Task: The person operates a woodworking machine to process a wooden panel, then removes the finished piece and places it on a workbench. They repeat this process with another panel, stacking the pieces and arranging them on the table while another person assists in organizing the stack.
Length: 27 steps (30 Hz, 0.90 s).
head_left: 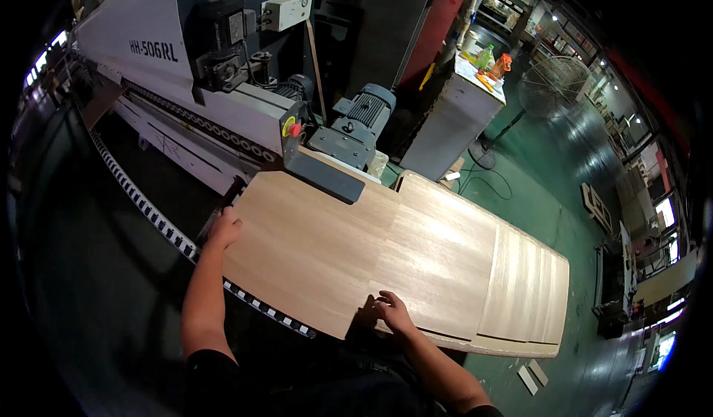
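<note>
A light wood-grain panel (312, 231) lies flat, its left end beside the long machine. My left hand (225, 228) is at that end, closed over the panel's edge, thumb on top. My right hand (394, 313) is over the panel's near right corner with nothing in it, fingers apart and slightly bent. Its shadow falls on the wood; whether the fingertips touch is hard to tell. Just right of the panel, more wood-grain boards (445, 261) lie in an overlapping stack.
The edge machine (134, 46) has a roller chain, a red button (295, 130) and a dark guard bar (327, 179) reaching over the panel. A motor (364, 120), grey cabinet (453, 120) and standing fan (553, 86) are behind. A roller rail (148, 209) runs along the near side.
</note>
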Each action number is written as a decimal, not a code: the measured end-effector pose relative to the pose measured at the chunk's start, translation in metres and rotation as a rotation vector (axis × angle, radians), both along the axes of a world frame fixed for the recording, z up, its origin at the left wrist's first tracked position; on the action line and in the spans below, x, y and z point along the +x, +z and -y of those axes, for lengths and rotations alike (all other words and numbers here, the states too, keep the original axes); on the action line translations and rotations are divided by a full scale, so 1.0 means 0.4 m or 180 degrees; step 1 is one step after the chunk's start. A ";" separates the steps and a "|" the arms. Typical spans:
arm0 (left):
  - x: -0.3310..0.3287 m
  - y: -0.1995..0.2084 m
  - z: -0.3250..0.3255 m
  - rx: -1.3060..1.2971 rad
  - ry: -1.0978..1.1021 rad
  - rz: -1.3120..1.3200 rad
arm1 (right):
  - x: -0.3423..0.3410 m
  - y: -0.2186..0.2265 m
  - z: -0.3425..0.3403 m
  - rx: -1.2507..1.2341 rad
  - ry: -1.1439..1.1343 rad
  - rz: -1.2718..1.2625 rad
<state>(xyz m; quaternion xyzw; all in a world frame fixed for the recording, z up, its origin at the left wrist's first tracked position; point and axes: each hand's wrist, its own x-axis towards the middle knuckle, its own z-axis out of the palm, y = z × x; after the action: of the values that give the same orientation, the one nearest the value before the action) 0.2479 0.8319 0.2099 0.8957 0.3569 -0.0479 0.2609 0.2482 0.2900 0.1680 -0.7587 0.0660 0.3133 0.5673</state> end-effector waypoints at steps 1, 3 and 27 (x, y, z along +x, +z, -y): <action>-0.009 -0.029 -0.014 -0.0056 -0.0017 0.0139 | -0.002 0.004 -0.006 0.0020 -0.0014 -0.0012; -0.011 -0.062 -0.004 -0.0229 -0.0086 0.0362 | -0.008 0.011 -0.005 0.0034 -0.0094 -0.0043; -0.092 -0.038 0.525 -0.2192 0.0293 0.1026 | -0.192 0.087 0.414 -0.0436 -0.2138 -0.0523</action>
<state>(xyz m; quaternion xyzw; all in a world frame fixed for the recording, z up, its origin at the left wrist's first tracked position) 0.2113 0.6217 0.1949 0.7347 0.3141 -0.0118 0.6012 0.1714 0.1243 0.2026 -0.7032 0.3782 0.1641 0.5793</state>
